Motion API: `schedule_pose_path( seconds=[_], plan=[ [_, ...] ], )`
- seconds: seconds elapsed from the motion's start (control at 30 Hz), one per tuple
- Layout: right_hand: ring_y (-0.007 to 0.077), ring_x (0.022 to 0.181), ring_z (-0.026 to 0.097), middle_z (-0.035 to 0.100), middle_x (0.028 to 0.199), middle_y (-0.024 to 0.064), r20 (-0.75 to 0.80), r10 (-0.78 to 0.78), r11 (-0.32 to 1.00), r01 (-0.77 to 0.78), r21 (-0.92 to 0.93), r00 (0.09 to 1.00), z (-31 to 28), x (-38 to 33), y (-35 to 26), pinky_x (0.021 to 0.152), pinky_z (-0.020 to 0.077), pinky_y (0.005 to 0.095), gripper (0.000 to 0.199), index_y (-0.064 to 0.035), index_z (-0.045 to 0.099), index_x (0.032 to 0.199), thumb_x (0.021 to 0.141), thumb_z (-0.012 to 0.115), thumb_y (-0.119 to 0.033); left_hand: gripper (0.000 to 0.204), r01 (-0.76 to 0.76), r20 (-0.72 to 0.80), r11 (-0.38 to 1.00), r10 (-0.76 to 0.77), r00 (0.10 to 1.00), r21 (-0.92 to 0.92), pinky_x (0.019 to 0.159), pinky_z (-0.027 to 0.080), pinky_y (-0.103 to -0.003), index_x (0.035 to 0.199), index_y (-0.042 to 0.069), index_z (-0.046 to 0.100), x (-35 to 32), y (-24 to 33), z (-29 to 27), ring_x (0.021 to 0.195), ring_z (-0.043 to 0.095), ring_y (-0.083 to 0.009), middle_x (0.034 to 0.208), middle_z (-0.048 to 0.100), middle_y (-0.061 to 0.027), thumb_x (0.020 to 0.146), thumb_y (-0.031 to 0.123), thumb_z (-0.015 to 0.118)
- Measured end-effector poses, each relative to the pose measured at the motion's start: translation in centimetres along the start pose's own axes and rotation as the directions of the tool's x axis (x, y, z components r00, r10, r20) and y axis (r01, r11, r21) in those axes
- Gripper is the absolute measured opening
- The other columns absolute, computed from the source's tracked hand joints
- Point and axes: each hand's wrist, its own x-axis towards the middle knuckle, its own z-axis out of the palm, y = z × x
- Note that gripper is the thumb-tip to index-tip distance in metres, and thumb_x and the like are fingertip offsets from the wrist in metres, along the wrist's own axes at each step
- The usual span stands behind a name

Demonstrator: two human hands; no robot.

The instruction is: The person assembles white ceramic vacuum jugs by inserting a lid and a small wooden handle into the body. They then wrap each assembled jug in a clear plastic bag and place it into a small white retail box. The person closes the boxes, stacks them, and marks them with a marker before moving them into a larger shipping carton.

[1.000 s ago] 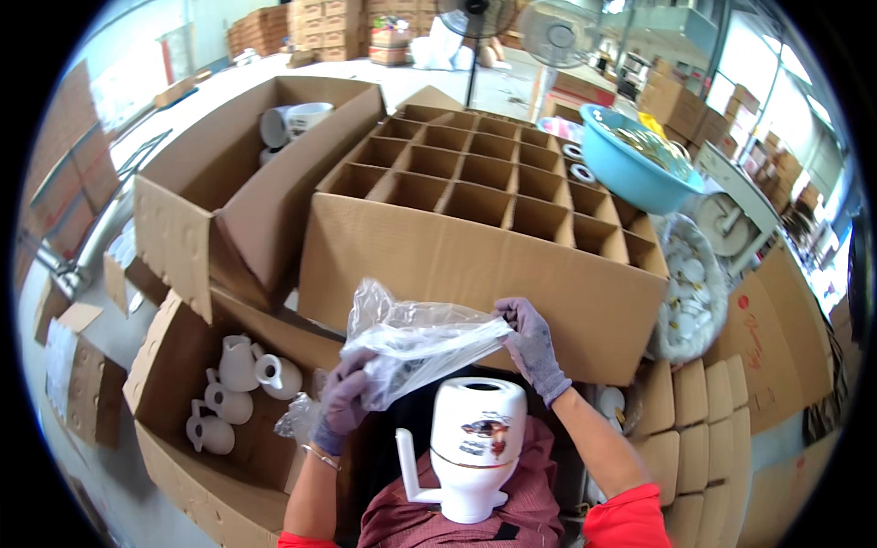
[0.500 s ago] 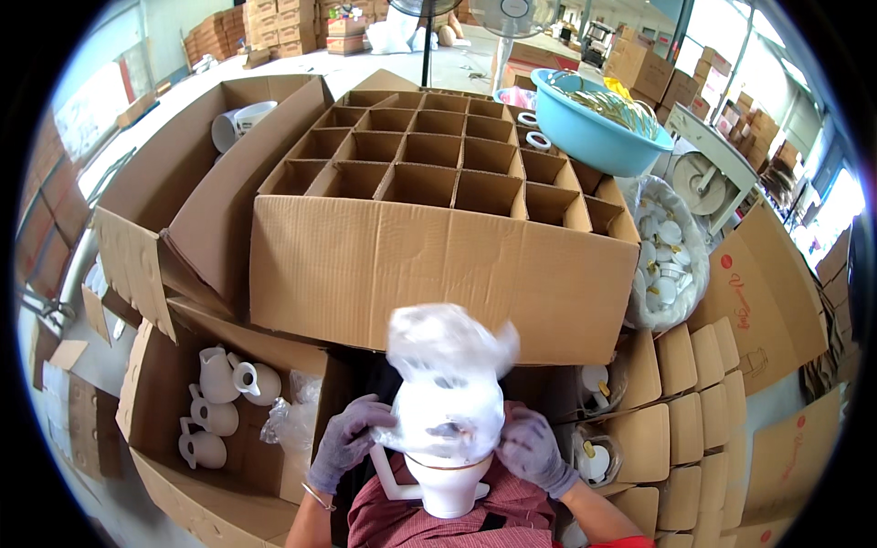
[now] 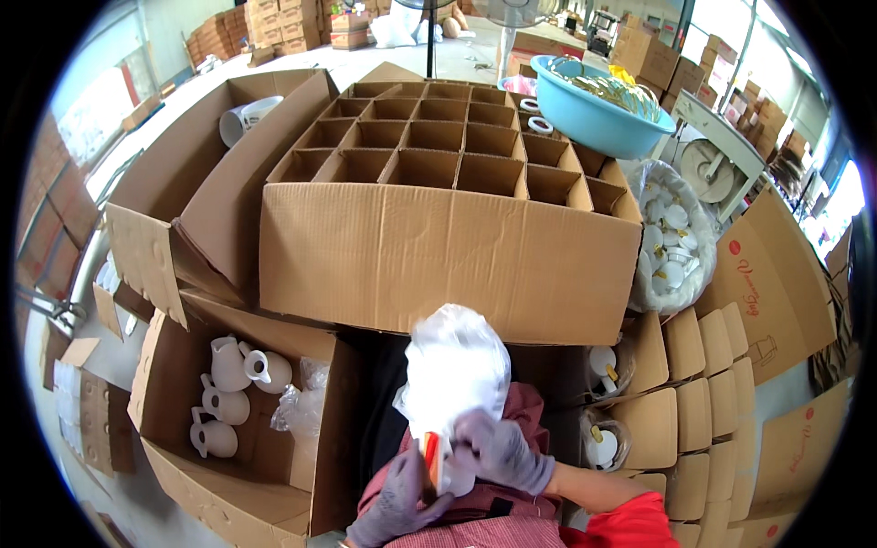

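Plastic-bagged white vessel (image 3: 454,361), positioned just beyond the fingers, small red-and-white item (image 3: 431,454) clasped by curled fingers of the left hand (image 3: 402,502), right hand (image 3: 502,454) fingers bent at the vessel's near end, hold not discernible.

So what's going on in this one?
A plastic-covered white item is over the person's lap. The gloved left hand is at a blurred red-and-white piece near its lower end; the gloved right hand is close beside it, grip unclear. White jugs sit in an open carton at left; a divided carton stands ahead.
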Motion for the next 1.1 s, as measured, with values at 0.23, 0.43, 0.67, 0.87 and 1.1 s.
schedule_pose_path(
  seconds=[0.23, 0.43, 0.67, 0.87, 1.1],
  plan=[
    [0.0191, 0.065, 0.059, 0.058, 0.08, 0.0066, -0.198, -0.099, 0.994, 0.088, -0.063, 0.975, -3.5, 5.7, -0.9, 0.058, 0.0475, 0.03, 0.017, -0.005, 0.053, 0.081, 0.075, 0.067, 0.001, 0.097, -0.202, -0.038, 0.918, 0.229, 0.973, 0.342, 0.092, 0.041, -0.045, 0.137, -0.015, 0.028, 2.7, 1.5, 0.9, 0.101, 0.052, -0.0365, 0.113, 0.049, -0.0241, 0.069, 0.03, 0.081],
    [0.0164, 0.07, 0.061, 0.06, 0.088, 0.0015, -0.003, -0.496, 0.748, 0.425, -0.51, 0.868, -4.7, 5.6, -1.9, 0.059, 0.049, 0.0301, 0.017, -0.0109, 0.057, 0.084, 0.072, 0.068, -0.009, 0.078, -0.031, -0.202, 0.992, 0.055, 0.978, 0.12, 0.074, 0.045, -0.046, 0.138, -0.01, 0.033, 1.3, 0.4, 3.3, 0.078, 0.057, -0.0349, 0.081, 0.058, -0.0154, 0.074, 0.01, 0.073],
    [0.0174, 0.077, 0.061, 0.06, 0.089, 0.0003, -0.208, -0.383, 0.823, 0.231, -0.519, 0.9, -6.7, 8.3, -1.4, 0.061, 0.0483, 0.0325, 0.016, -0.013, 0.055, 0.084, 0.073, 0.067, -0.012, 0.067, -0.17, -0.355, 0.956, 0.25, 0.901, 0.241, 0.069, 0.045, -0.042, 0.132, -0.011, 0.041, 3.8, 3.5, -1.5, 0.075, 0.057, -0.0329, 0.093, 0.061, -0.0184, 0.073, 0.002, 0.069],
    [0.0183, 0.074, 0.063, 0.058, 0.095, 0.0054, 0.111, -0.508, 0.716, 0.491, -0.497, 0.854, -7.2, 8.3, -2.7, 0.06, 0.0507, 0.0318, 0.014, -0.0094, 0.054, 0.091, 0.08, 0.06, -0.015, 0.052, -0.056, -0.542, 0.968, -0.088, 0.836, -0.244, 0.069, 0.051, -0.032, 0.131, -0.009, 0.044, 4.5, 3.3, -2.4, 0.083, 0.064, -0.0193, 0.1, 0.065, -0.0168, 0.085, 0.003, 0.064],
    [0.0211, 0.074, 0.062, 0.058, 0.095, 0.0088, 0.178, -0.505, 0.863, 0.5, 0.073, 0.845, -0.8, 2.2, -6.8, 0.06, 0.052, 0.0323, 0.016, -0.0057, 0.055, 0.092, 0.079, 0.063, -0.01, 0.065, -0.012, -0.375, 0.844, -0.225, 0.899, -0.536, 0.093, 0.046, -0.03, 0.142, -0.007, 0.033, 6.0, 2.2, -4.6, 0.107, 0.057, -0.0182, 0.126, 0.056, -0.0154, 0.09, 0.017, 0.065]
  ],
)
